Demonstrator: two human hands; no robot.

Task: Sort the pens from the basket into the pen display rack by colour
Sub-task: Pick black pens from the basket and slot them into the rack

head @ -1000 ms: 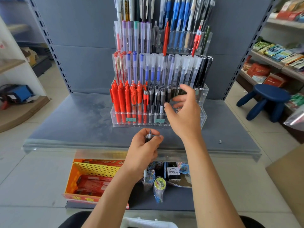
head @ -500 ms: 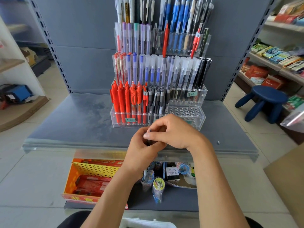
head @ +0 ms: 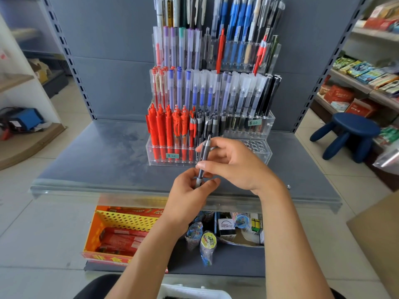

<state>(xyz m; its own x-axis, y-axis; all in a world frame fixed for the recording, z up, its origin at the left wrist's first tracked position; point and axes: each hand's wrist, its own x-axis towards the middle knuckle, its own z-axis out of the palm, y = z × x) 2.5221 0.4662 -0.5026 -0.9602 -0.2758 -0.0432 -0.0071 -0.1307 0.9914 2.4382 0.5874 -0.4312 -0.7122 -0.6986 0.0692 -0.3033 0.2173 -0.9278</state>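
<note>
One left hand, one right hand, one held pen, one display rack.

Holes at the front right of the rack lie free; red pens and grey pens crowd left.

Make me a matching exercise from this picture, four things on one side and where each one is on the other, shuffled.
Things: 1 grey pen; 2 red pens; 3 blue stool; 4 yellow basket.
Places: A floor, far right; B below the shelf, left; C held by left hand and right hand; D pen rack's front tier, left end.
Pairs: 1-C, 2-D, 3-A, 4-B.
</note>
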